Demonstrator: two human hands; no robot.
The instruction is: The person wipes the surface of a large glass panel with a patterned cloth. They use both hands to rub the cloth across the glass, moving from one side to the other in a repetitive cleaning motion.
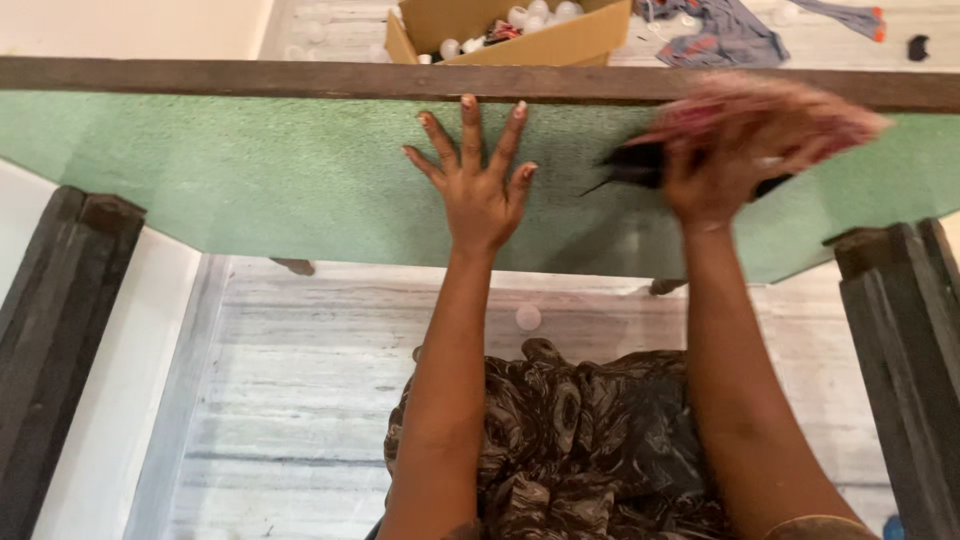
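Two hands work on a green bench (pixel 250 180), whose dark wooden rail (pixel 200 78) runs along its far edge. Taking that rail as the landmark: the left hand (pixel 478 190) lies flat on the green surface just short of it, palm down, fingers (pixel 470 125) spread wide and holding nothing, with the longest fingertips almost at the rail. The right hand (pixel 715 175) sits further along the rail to the right, also just short of it, closed around a dark object (pixel 635 165) whose black end sticks out toward the left hand. A pinkish blur (pixel 770 120) covers the top of this hand (motion smear, so what it is cannot be told), and it reaches up to the rail's lower edge. The dark object's kind is also too blurred to name.

Beyond the rail, on the pale floor, stands an open cardboard box (pixel 560 40) with small white round things inside, and to its right lies a crumpled blue-grey cloth (pixel 725 35). On the near side of the rail, past the bench's front edge, two dark wooden legs (pixel 60 330) stand at either side, and a dark patterned garment (pixel 580 440) covers the person's lap between the forearms.
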